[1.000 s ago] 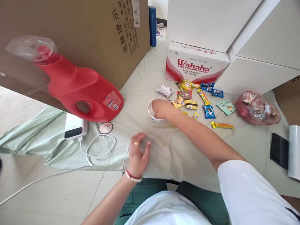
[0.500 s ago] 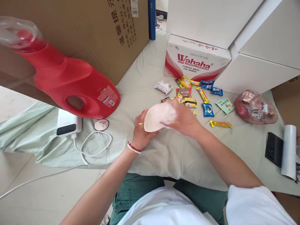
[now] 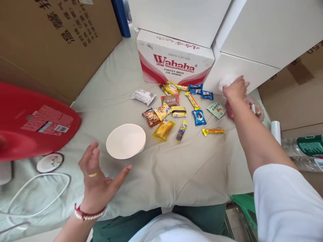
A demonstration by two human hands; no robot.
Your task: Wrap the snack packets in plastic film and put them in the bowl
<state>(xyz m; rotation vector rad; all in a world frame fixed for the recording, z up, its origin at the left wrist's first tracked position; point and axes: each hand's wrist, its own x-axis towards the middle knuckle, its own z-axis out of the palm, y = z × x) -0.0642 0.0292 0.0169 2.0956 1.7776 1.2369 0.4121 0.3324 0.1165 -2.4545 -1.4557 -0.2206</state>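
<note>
Before us spreads the bench (image 3: 196,178), covered in a pale, creased cloth. A brown cardboard box (image 3: 50,57) stands along its far left side, and white panels (image 3: 174,20) rise at the back. Against them we see a red-and-white Wahaha carton (image 3: 174,62). A red jug (image 3: 47,124), cut off by the left edge of view, stands nearer us. At the right, partly hidden by our forearm, is a pinkish container (image 3: 256,109) with wrapped items.

Our left hand (image 3: 101,185) hovers at the near left of the white bowl (image 3: 126,141), its fingers and thumb spread apart and just clear of the rim. The bowl sits upright on the cloth, left of the packets. Our right hand (image 3: 236,89) reaches to the far right, over the pinkish container, its fingers closed on a whitish wad (image 3: 225,81), too blurred to identify.

Scattered between bowl and container lie the snacks: a white packet (image 3: 143,96), a yellow packet (image 3: 164,130), a green sachet (image 3: 216,110), a blue packet (image 3: 199,117) and a slim yellow stick (image 3: 213,131).
</note>
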